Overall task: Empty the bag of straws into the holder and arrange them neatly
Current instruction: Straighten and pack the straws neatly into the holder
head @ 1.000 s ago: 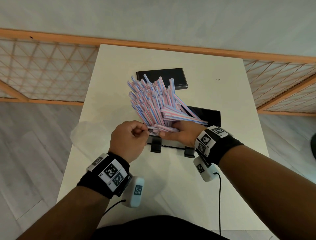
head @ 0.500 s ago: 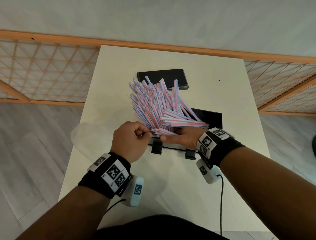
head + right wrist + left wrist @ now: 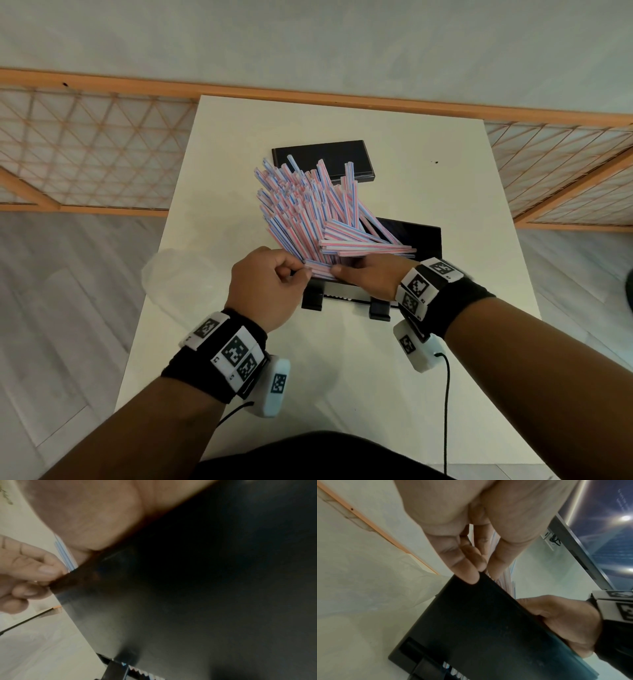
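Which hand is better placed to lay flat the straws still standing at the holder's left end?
Left, probably: the left hand already pinches straws at that end; the right hand rests on the holder rim further right.

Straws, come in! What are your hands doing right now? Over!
Left hand pinching straws at holder edge. Right hand steadying the bundle. Straws splayed, some crosswise. Empty bag aside.
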`<move>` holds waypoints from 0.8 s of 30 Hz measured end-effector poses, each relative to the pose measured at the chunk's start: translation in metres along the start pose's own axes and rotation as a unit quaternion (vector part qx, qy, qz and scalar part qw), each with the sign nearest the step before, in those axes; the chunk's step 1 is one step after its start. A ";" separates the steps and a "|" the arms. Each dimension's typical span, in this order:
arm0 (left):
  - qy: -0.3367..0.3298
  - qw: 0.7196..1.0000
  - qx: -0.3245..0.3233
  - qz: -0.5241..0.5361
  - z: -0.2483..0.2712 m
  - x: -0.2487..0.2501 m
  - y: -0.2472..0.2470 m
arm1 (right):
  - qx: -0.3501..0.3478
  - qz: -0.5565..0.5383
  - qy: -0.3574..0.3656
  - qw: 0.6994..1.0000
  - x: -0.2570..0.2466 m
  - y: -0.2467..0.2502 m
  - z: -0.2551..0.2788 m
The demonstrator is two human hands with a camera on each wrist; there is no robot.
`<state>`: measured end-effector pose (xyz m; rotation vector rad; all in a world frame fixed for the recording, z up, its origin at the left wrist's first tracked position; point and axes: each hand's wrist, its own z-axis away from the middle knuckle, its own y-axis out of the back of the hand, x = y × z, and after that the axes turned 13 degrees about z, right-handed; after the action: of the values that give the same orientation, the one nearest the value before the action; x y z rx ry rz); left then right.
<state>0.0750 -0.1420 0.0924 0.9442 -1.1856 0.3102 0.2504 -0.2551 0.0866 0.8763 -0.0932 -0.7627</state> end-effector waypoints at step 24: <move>0.036 0.996 -0.073 0.020 -0.003 -0.005 0.005 | 0.167 0.068 -0.099 0.979 0.031 0.014 0.008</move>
<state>0.0718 -0.1351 0.0904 0.7765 -1.1464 0.2843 0.2787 -0.2745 0.0946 1.0973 -0.4655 -0.7146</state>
